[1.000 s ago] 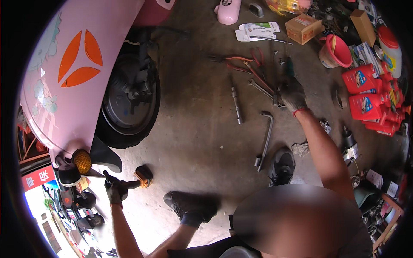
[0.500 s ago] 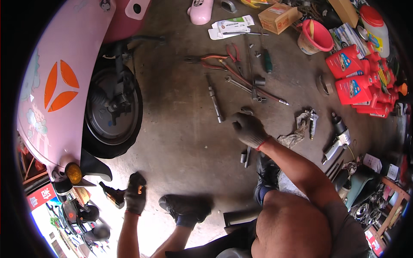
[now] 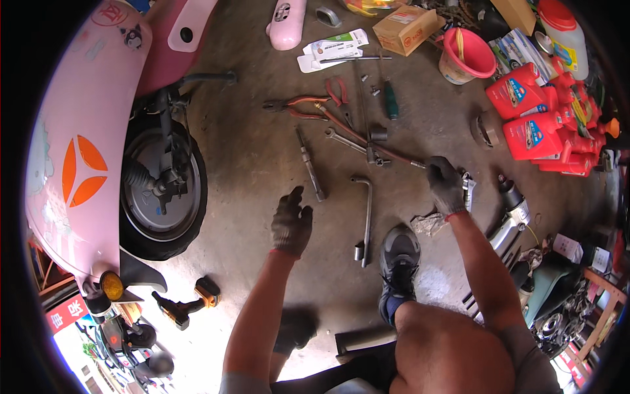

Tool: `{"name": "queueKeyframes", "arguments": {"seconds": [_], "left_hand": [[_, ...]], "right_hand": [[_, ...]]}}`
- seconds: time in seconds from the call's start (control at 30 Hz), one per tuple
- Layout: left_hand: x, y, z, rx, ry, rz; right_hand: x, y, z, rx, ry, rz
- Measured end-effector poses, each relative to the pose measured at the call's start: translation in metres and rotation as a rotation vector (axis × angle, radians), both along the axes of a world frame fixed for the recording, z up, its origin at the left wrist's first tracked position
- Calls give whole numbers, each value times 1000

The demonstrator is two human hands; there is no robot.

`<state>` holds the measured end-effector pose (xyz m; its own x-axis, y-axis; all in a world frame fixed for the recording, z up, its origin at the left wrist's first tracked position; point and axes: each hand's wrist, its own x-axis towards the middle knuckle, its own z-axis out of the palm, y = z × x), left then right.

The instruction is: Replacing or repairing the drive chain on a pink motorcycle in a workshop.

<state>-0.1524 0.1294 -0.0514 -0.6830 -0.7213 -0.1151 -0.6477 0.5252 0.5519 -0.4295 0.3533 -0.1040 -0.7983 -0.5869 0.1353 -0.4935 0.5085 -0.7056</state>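
Observation:
My left hand (image 3: pixel 292 224), in a grey glove, hovers over the floor with its fingers apart and nothing in them. Nearest to it lie a metal extension bar (image 3: pixel 310 164) and an L-shaped socket wrench (image 3: pixel 367 220). The gloved right hand (image 3: pixel 446 184) is at the right, by the metal end of a reddish-brown hose (image 3: pixel 377 150), a silver hand tool (image 3: pixel 468 190) and a crumpled rag (image 3: pixel 428 224). Its fingers curl downward and are partly hidden, so a grip cannot be made out. A cordless drill (image 3: pixel 180 308) lies on the floor at the lower left.
A pink scooter (image 3: pixel 92 125) with its wheel (image 3: pixel 161 190) stands at left. Pliers (image 3: pixel 295 104), a combination wrench (image 3: pixel 348 140) and a green-handled screwdriver (image 3: pixel 391 102) lie ahead. Red bottles (image 3: pixel 535 134), a pink bucket (image 3: pixel 459 69) and an impact wrench (image 3: pixel 515 207) are at right.
My left hand has left the cordless drill and moved right and farther ahead, its fingers now spread. The right hand has moved right, from above the L-shaped socket wrench to the hose end. The view has shifted slightly.

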Motion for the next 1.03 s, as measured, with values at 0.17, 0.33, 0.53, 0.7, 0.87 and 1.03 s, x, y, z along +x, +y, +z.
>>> {"name": "queueKeyframes", "arguments": {"seconds": [0.17, 0.33, 0.53, 0.7, 0.87, 1.03], "left_hand": [[-31, -5, -21, -214, 3, -40], [-39, 14, -29, -172, 27, -19], [-20, 28, -9, 63, -5, 71], [-15, 32, -5, 990, 401, 376], [-29, 45, 42, 1511, 613, 587], [63, 40, 55, 670, 219, -161]], "right_hand": [[-35, -79, 8, -73, 299, 267], [-91, -151, -24, 364, 249, 407], [-87, -151, -25, 398, 428, 324], [-1, -85, 48, 52, -138, 287], [92, -21, 107, -164, -1195, 525], [130, 110, 76, 380, -366, 678]]}}
